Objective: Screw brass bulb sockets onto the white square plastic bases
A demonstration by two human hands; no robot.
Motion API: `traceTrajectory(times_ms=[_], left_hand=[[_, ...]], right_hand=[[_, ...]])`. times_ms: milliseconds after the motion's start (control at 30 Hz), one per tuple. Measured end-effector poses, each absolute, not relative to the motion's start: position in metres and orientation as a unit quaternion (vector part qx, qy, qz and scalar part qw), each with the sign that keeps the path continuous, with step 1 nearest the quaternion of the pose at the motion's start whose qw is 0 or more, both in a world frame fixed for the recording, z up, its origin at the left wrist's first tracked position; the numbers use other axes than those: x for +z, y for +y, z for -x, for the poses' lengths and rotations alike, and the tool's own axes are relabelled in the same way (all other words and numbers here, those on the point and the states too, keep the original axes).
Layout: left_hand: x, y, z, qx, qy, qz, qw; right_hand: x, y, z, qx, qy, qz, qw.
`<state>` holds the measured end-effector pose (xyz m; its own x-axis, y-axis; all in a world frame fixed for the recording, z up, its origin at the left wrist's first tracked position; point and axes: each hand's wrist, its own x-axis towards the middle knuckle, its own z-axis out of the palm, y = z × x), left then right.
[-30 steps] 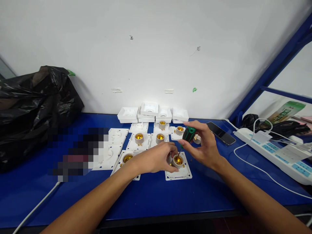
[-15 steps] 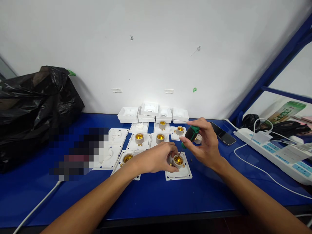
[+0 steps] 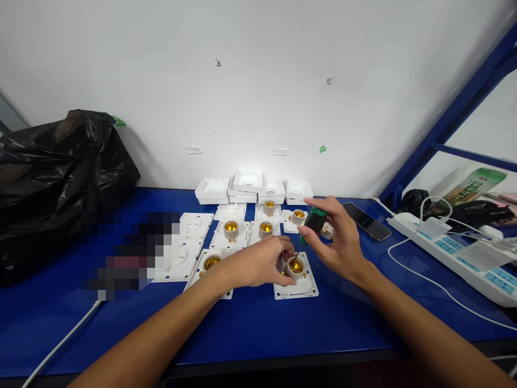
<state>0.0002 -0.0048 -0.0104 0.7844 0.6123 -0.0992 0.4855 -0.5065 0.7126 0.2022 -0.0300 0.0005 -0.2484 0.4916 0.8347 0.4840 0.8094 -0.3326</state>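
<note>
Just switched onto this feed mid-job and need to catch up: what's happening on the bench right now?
A person is working on a lamp socket that sits on a white square plate on the blue bench. The left hand steadies the socket, while the right hand holds a green-handled screwdriver with its thin shaft angled down into the socket's brass inside. More sockets on plates lie in rows behind, with empty white boxes stacked by the wall. A phone and a power strip lie to the right.

The square white lamp socket plate [image 3: 296,284] looks like smooth matt plastic with a shiny brass-coloured metal insert, the green-and-black screwdriver handle [image 3: 314,220] rubbery plastic, and the blue counter [image 3: 258,328] smooth and faintly glossy.
</note>
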Motion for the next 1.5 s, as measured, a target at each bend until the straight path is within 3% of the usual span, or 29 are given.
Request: traceTrajectory(times_ms=[200, 367, 533, 733, 900, 1333, 1500], left_hand=[[-0.0101, -0.0052, -0.0002, 0.092, 0.314, -0.864, 0.383], [-0.0091, -0.0057, -0.0002, 0.082, 0.322, -0.861, 0.384], [-0.0095, -0.0051, -0.0005, 0.089, 0.316, -0.863, 0.384], [-0.0088, -0.0044, -0.0007, 0.090, 0.305, -0.867, 0.384], [-0.0093, -0.0046, -0.0002, 0.090, 0.313, -0.861, 0.390], [-0.0115, -0.0046, -0.0004, 0.097, 0.313, -0.864, 0.382], [-0.0128, -0.0039, 0.0001, 0.094, 0.315, -0.867, 0.375]], right_hand=[[-0.0003, -0.0309, -0.2021, 0.032, -0.810, 0.310, 0.497], [-0.0031, -0.0296, -0.2020, 0.009, -0.782, 0.321, 0.534], [-0.0017, -0.0300, -0.2020, 0.011, -0.796, 0.314, 0.517], [-0.0017, -0.0323, -0.2040, 0.075, -0.806, 0.307, 0.501], [0.0009, -0.0307, -0.2028, 0.027, -0.795, 0.305, 0.523], [0.0014, -0.0329, -0.2003, 0.112, -0.780, 0.311, 0.532], [0.0012, -0.0339, -0.2010, 0.078, -0.775, 0.314, 0.544]])
